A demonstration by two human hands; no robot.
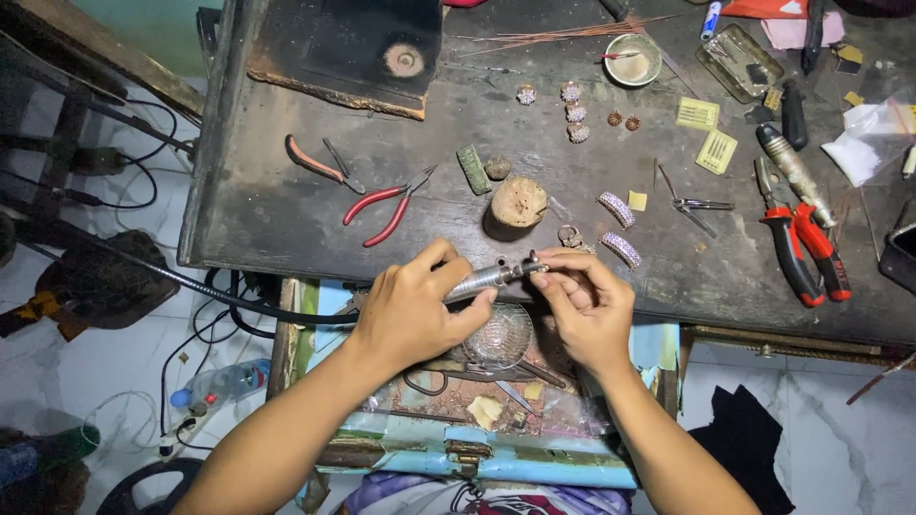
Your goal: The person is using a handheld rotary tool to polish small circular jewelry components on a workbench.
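Note:
My left hand (412,307) grips a silver rotary tool handpiece (482,279) whose black flexible shaft (191,281) runs off to the left. Its tip points right, at a small metal piece that my right hand (584,303) pinches between thumb and fingers; the piece itself is mostly hidden. Both hands hover at the front edge of the dark workbench (286,205), above an open drawer (477,448) with a glass dish (504,341) in it. A round wooden block (516,203) stands just behind the hands.
Red-handled pliers (382,207) and a second pair (320,164) lie left of the block. Jewelled pieces (617,210) and small round ornaments (573,113) lie to the right and behind. Red-and-black cutters (801,250), tweezers (701,204), a small bowl (634,61) and yellow packets (717,151) fill the right side.

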